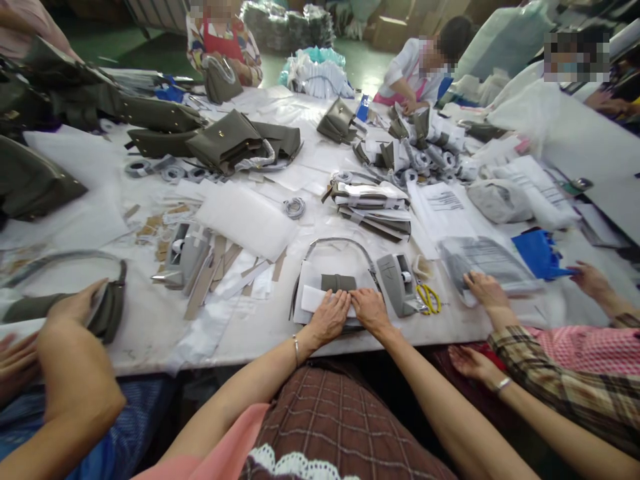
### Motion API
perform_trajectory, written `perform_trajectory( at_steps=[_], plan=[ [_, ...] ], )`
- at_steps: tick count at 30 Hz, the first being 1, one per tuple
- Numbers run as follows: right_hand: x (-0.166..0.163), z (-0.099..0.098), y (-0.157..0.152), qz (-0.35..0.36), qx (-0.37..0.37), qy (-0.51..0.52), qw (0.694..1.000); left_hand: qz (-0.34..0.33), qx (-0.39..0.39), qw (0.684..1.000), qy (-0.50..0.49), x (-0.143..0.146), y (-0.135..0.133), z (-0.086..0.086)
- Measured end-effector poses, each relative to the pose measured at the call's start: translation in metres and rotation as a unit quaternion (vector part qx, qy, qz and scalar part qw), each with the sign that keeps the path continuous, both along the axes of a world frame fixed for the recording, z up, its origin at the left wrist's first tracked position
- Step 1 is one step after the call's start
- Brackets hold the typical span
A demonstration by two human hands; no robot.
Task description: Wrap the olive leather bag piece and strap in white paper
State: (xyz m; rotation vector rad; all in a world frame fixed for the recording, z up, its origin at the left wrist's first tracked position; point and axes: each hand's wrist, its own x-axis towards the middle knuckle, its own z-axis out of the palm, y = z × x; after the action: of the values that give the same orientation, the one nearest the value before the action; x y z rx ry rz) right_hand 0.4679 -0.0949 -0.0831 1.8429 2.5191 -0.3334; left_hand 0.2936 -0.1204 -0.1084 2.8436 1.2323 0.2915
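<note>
In front of me on the table lies an olive handbag (337,283), partly covered by a white foam sheet (311,299). Its handle (340,241), wrapped in clear plastic, arches away from me. My left hand (330,315) has its fingers bent over the near edge of the white sheet. Beside it, my right hand (371,311) grips the same edge, and the fingertips of both hands nearly meet. My palms hide the bag's near side. Just right of the bag stand a grey tape dispenser (396,283) and yellow-handled scissors (429,299).
Another tape dispenser (186,257) sits left among cardboard strips (213,273). White foam sheets (247,217) and wrapped bags (373,203) lie beyond. Co-workers' hands are close on both sides: one at a handbag (113,303), another on a plastic-bagged item (485,263).
</note>
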Motion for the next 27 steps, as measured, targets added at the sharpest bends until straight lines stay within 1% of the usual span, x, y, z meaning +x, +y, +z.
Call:
perform_trajectory(
  at_steps=[2,5,6,7,8,11,12,14,15,17,19,20,24,27],
  plan=[
    [0.002,0.000,0.001,-0.001,0.001,-0.002,1.000,0.025,-0.010,1.000,-0.008,-0.003,0.002,0.008],
    [0.011,-0.005,0.006,0.001,-0.004,0.026,1.000,0.128,-0.038,0.991,-0.012,-0.017,0.006,0.024],
    [0.014,-0.006,0.008,0.003,-0.006,0.038,0.999,0.152,-0.048,0.987,-0.011,-0.024,0.006,0.028],
    [0.017,-0.008,0.009,0.006,-0.007,0.049,0.999,0.159,-0.056,0.986,-0.009,-0.031,0.007,0.032],
    [0.019,-0.009,0.011,0.010,-0.007,0.058,0.998,0.149,-0.061,0.987,-0.007,-0.038,0.007,0.034],
    [0.022,-0.007,0.012,0.026,0.008,0.074,0.997,0.080,-0.071,0.994,0.013,-0.051,0.004,0.037],
    [0.021,-0.004,0.012,0.030,0.018,0.081,0.996,0.067,-0.074,0.995,0.023,-0.053,0.003,0.036],
    [0.018,0.003,0.010,0.047,0.034,0.103,0.993,0.060,-0.081,0.994,0.042,-0.052,0.002,0.035],
    [0.017,0.007,0.008,0.068,0.033,0.118,0.990,0.061,-0.083,0.994,0.048,-0.051,0.002,0.035],
    [0.012,0.016,0.003,0.132,0.015,0.139,0.981,0.062,-0.083,0.993,0.049,-0.047,0.001,0.034],
    [0.007,0.022,-0.003,0.192,-0.009,0.132,0.973,0.060,-0.080,0.994,0.042,-0.045,-0.001,0.035],
    [0.004,0.024,-0.005,0.207,-0.016,0.119,0.971,0.059,-0.079,0.994,0.037,-0.043,-0.001,0.036],
    [-0.003,0.027,-0.010,0.198,-0.024,0.071,0.977,0.057,-0.087,0.994,0.027,-0.039,0.003,0.051],
    [-0.004,0.026,-0.008,0.200,-0.017,0.075,0.977,0.054,-0.105,0.993,0.029,-0.037,0.011,0.061]
  ],
)
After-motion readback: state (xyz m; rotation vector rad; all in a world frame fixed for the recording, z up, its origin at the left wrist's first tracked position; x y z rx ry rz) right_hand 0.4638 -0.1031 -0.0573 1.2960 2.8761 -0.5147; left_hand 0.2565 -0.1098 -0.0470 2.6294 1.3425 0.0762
